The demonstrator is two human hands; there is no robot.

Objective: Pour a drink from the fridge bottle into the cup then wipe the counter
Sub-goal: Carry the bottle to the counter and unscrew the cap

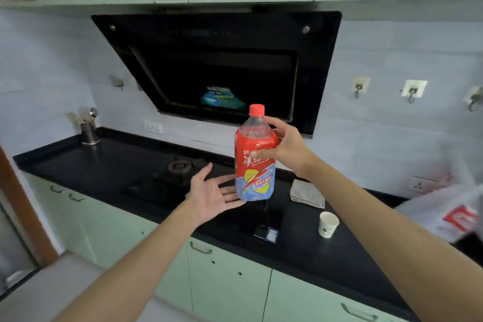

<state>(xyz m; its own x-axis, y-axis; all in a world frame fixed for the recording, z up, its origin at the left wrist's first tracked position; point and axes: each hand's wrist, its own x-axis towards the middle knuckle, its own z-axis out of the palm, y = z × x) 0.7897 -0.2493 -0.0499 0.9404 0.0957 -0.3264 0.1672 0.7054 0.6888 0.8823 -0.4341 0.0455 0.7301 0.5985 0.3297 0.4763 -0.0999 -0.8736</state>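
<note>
A large ice tea bottle [254,165] with a red cap and a red and blue label is held upright above the black counter [326,256]. My right hand [287,148] grips its upper part from the right. My left hand [211,195] is open, palm up, with its fingertips at the bottle's bottom left. A white paper cup [328,224] stands upright on the counter, to the right and nearer than the bottle. A folded grey cloth [307,193] lies on the counter behind the cup.
A gas hob [177,170] is set into the counter under a black range hood [222,65]. A metal utensil holder [88,131] stands at the far left. A small dark box [266,231] lies near the front edge. A white plastic bag [449,214] sits at the right.
</note>
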